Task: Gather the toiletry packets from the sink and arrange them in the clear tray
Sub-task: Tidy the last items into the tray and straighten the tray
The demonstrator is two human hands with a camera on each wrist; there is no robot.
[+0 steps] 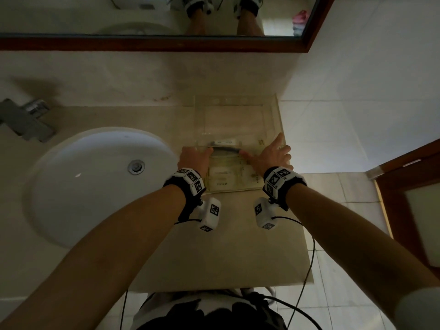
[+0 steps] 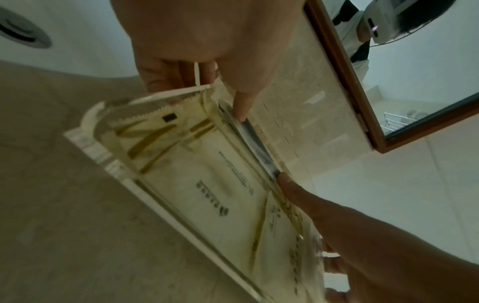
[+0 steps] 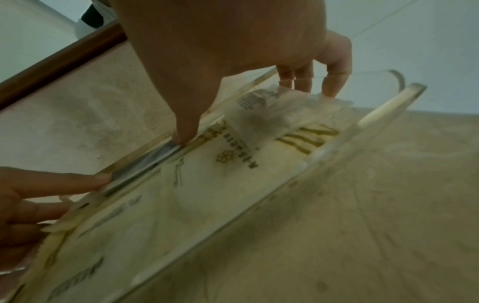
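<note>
Head view: the clear tray (image 1: 234, 108) sits on the beige counter (image 1: 214, 246) in the middle of the frame, right of the white sink (image 1: 71, 186), whose drain (image 1: 136, 166) shows at center left. Cream packets (image 1: 228, 177) fill the tray's near section, just above the wrists. The left hand (image 1: 194, 158) rests at the packets' left end and the right hand (image 1: 271, 154) at their right end with its fingers spread. Between the two thumbs lies a thin dark packet (image 1: 225, 150), and a small white packet (image 1: 225, 141) lies just beyond it. A tap (image 1: 23, 119) stands at the far left and a mirror (image 1: 152, 17) runs along the top.

Left wrist view: from the top of the frame the left hand (image 2: 207, 41) reaches down, its thumb tip pressing one end of the dark packet (image 2: 255, 147), which stands on edge against the cream packets (image 2: 207, 184). From the lower right the right hand (image 2: 362, 235) touches the other end with one fingertip. The other left fingers lie behind the packets' end; how far they curl I cannot tell.

Right wrist view: from the top the right hand (image 3: 233, 41) presses a thumb onto the dark packet (image 3: 153, 158), its other fingers bent down over the packets (image 3: 181, 205) at the tray wall (image 3: 383, 108). At the left edge, the left hand (image 3: 39, 194) touches the strip's other end with a straight finger.
</note>
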